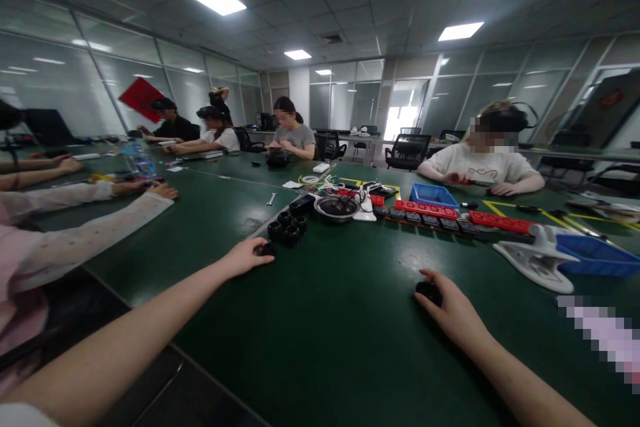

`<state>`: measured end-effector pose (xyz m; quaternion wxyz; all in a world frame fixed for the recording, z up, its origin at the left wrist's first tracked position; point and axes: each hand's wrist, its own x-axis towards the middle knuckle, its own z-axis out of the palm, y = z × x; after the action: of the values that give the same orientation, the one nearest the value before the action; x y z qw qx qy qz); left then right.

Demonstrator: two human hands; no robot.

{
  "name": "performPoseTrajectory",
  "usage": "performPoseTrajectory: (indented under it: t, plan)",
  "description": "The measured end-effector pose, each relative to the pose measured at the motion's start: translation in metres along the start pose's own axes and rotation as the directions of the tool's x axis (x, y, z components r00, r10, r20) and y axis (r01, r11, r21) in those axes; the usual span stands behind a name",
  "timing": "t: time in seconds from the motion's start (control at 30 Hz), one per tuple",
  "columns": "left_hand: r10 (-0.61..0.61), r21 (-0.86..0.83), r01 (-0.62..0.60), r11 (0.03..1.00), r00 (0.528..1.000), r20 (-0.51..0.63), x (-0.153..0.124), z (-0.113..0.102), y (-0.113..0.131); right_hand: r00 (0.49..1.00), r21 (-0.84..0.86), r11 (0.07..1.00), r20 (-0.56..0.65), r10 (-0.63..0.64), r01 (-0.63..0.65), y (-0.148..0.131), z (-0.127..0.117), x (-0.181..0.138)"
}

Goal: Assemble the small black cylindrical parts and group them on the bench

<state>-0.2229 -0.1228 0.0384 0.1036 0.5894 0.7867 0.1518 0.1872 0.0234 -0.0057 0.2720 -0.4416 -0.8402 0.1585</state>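
My left hand (247, 256) reaches forward over the green table (350, 320) with its fingers closed on a small black round part (267, 249). Just beyond it stands a cluster of several like black round parts (286, 227). My right hand (447, 307) rests on the table nearer to me, fingers curled over another small black round part (428, 291). Both forearms lie stretched out over the tabletop.
A metal bowl (336, 208) with dark bits, a row of red and black strips (450, 217), two blue bins (433, 195) (597, 255) and a white tool (535, 257) lie ahead. Several other people sit round the table; a sleeved arm (90, 227) lies at my left.
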Motion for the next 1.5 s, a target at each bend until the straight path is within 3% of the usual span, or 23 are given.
performPoseTrajectory:
  t: [0.17,0.4,0.63,0.73,0.83,0.93,1.07,1.17,1.3,1.4,1.5]
  plan:
    - [-0.004,-0.059,0.001,0.998,0.998,-0.061,0.006,0.013,-0.005,1.0,-0.045,0.999,-0.014,0.021,-0.021,-0.003,0.001,-0.002]
    - [-0.067,-0.004,0.067,0.998,0.995,-0.08,0.003,0.007,-0.025,0.969,-0.071,0.966,-0.014,0.247,-0.247,-0.002,-0.005,0.001]
    - [-0.043,0.07,0.046,0.997,0.998,-0.048,0.02,0.015,-0.001,0.954,-0.054,0.953,0.024,0.299,-0.298,-0.006,-0.008,-0.001]
    - [-0.081,0.124,0.087,0.988,0.995,-0.054,0.009,0.01,0.005,0.962,-0.053,0.962,0.045,0.271,-0.269,-0.007,-0.009,-0.003]
    - [-0.115,0.188,0.127,0.974,0.99,-0.077,-0.02,0.002,0.013,0.959,-0.033,0.961,0.073,0.275,-0.274,-0.006,-0.009,-0.002]
    - [-0.09,0.193,0.102,0.976,0.993,-0.071,-0.051,0.001,0.037,0.964,-0.005,0.972,0.131,0.232,-0.233,-0.005,-0.007,0.001]
    - [0.107,0.052,-0.107,0.993,0.994,0.004,-0.062,0.009,0.093,0.977,0.179,0.983,0.215,0.011,-0.05,-0.004,-0.004,0.002]
    - [0.338,0.024,-0.34,0.94,0.939,0.068,-0.043,0.025,0.145,0.986,0.29,0.957,0.167,-0.022,-0.028,-0.004,-0.002,0.001]
    - [0.596,0.019,-0.599,0.801,0.799,0.079,-0.002,0.061,0.211,0.993,0.224,0.974,0.119,0.001,-0.028,-0.005,-0.002,-0.004]
    - [0.636,0.027,-0.642,0.766,0.764,0.107,0.019,0.089,0.242,0.996,0.225,0.974,0.091,-0.017,-0.004,-0.006,-0.003,-0.005]
    - [0.633,0.044,-0.645,0.763,0.759,0.154,0.026,0.101,0.243,0.996,0.27,0.963,0.085,-0.004,-0.02,-0.004,-0.004,-0.005]
